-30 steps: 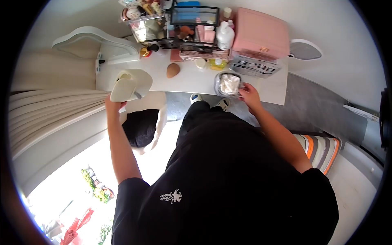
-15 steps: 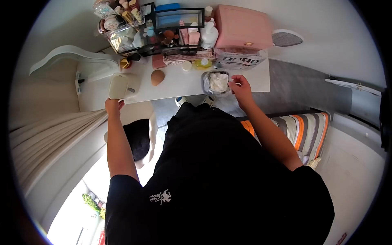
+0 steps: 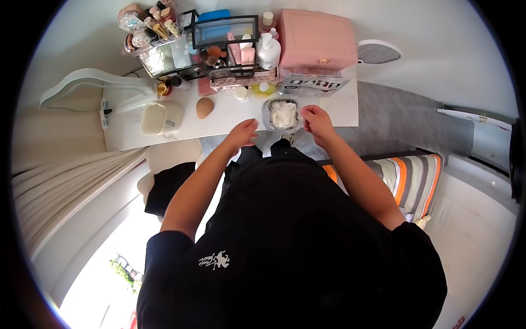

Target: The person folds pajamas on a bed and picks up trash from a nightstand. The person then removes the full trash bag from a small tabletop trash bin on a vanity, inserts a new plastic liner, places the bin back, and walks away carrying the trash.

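Observation:
A clear plastic container [image 3: 283, 114] with white crumpled material inside sits at the front edge of the white table [image 3: 224, 116]. Close to its right side is my right hand [image 3: 318, 122], thumb and fingers drawn together at the rim; whether they grip it is hard to tell. My left hand [image 3: 242, 135] hovers left of the container by the table edge, fingers apart and holding nothing. Further left, a cream bin [image 3: 154, 118] stands on the table. A brown egg-shaped sponge [image 3: 204, 108] lies between the bin and the container.
Along the back stand a pink case [image 3: 318, 39], a white pump bottle [image 3: 269, 51], a black-framed organizer [image 3: 226, 32] and a clear cosmetics box [image 3: 164, 56]. A white-framed mirror [image 3: 98, 74] is at the left. Below are a chair [image 3: 170, 156] and a striped cushion [image 3: 405, 183].
My left hand has let go of the cream bin, now standing on the table, and moved right toward the container. My right hand stays beside the container. The view has shifted.

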A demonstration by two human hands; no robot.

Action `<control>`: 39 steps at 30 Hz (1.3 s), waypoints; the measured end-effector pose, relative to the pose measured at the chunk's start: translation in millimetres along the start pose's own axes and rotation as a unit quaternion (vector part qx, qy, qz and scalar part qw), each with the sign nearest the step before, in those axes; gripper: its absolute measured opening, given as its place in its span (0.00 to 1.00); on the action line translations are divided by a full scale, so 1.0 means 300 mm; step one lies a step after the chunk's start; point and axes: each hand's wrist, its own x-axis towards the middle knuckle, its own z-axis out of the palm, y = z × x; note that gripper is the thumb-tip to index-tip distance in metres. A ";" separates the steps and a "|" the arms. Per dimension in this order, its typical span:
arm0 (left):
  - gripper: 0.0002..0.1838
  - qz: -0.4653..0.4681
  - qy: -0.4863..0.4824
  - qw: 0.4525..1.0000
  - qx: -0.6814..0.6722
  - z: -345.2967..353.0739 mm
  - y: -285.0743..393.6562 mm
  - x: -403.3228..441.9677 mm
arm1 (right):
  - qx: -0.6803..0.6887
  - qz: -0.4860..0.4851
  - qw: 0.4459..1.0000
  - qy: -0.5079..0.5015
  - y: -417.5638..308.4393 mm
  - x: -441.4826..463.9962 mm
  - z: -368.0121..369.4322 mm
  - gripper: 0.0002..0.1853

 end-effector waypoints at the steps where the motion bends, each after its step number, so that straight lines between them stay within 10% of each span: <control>1: 0.30 0.002 0.002 1.000 -0.003 0.048 0.035 0.045 | 0.003 -0.019 1.000 -0.024 -0.002 0.004 -0.001 0.08; 21: 0.08 0.203 0.176 0.963 -0.018 0.312 0.356 -0.108 | -0.093 -0.257 0.937 -0.219 -0.156 -0.019 0.031 0.23; 32: 0.07 0.274 0.090 0.957 -0.032 0.285 0.453 -0.145 | -0.149 -0.282 0.929 -0.186 -0.203 0.023 0.057 0.09; 35: 0.21 0.232 0.127 0.958 -0.109 0.169 0.301 -0.050 | -0.115 -0.226 0.945 -0.206 -0.237 -0.019 0.058 0.08; 38: 0.70 0.313 0.058 0.840 0.440 0.121 0.174 -0.014 | -0.065 -0.174 0.955 -0.233 -0.237 -0.056 0.050 0.06; 39: 0.70 0.312 0.056 0.841 0.438 0.115 0.151 0.005 | -0.027 -0.145 0.959 -0.242 -0.229 -0.065 0.045 0.05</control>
